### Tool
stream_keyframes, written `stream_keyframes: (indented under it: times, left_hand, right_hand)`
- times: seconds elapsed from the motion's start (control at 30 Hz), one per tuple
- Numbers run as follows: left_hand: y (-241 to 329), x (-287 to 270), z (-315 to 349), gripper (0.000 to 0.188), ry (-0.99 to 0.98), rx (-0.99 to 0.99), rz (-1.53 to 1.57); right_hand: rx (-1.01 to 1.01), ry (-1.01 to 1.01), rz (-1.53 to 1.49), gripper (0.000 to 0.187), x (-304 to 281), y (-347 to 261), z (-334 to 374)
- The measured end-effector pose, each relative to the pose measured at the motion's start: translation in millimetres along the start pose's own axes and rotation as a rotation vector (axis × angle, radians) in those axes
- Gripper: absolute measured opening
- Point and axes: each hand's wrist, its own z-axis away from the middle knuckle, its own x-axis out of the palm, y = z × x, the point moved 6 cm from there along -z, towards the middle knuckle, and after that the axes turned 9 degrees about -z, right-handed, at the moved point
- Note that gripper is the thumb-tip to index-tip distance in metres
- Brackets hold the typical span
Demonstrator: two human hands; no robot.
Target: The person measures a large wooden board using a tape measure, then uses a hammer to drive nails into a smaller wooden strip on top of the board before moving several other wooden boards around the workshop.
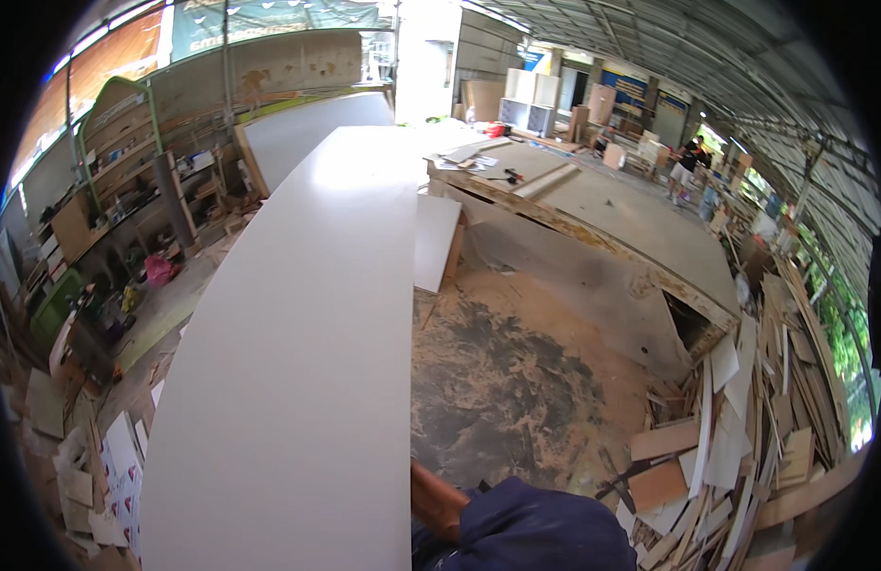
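Note:
A long white panel (pixel 298 333) fills the middle of the view, running from the lower edge away toward the bright far end. My right forearm (pixel 436 500), below a dark blue sleeve (pixel 545 528), reaches up against the panel's right edge. The hand itself is hidden behind the panel, so its fingers and grip do not show. Nothing of my left hand is visible.
A large worktable (pixel 640 219) stands ahead right, with a smaller white board (pixel 435 243) beside it. Wood offcuts (pixel 688 457) pile up on the right. Sawdust darkens the floor (pixel 498 381). Cluttered shelves (pixel 127 162) line the left. A person (pixel 686 169) stands far off.

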Motion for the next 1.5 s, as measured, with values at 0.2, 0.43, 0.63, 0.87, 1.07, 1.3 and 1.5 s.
stream_keyframes:
  times: [0.2,0.43,0.63,0.87,1.07,1.3,1.5]
  left_hand:
    - [8.0,82.2,34.0,0.066,-0.146,0.026,-0.015]
    - [-2.8,193.5,80.3,0.066,-0.243,0.005,-0.025]
    - [0.1,273.0,119.9,0.066,-0.285,-0.02,-0.066]
    - [11.3,333.9,147.3,0.066,-0.316,-0.024,-0.114]
    - [21.4,360.1,160.0,0.066,-0.319,-0.018,-0.182]
    - [36.3,385.0,163.6,0.066,-0.307,-0.009,-0.237]
    - [42.4,397.7,161.5,0.066,-0.287,-0.028,-0.283]
  right_hand:
    - [-0.08,0.179,-0.119,0.031,-112.1,-35.7,60.7]
    - [-0.148,0.401,-0.23,0.03,-269.0,-81.8,120.3]
    - [-0.161,0.598,-0.331,0.03,-384.3,-103.8,182.8]
    - [-0.17,0.753,-0.443,0.029,-456.1,-105.7,235.7]
    - [-0.182,0.81,-0.532,0.028,-482.3,-99.4,259.2]
    - [-0.192,0.781,-0.616,0.027,-494.9,-127.4,237.5]
    - [-0.328,0.621,-0.66,0.026,-499.2,-237.3,155.2]
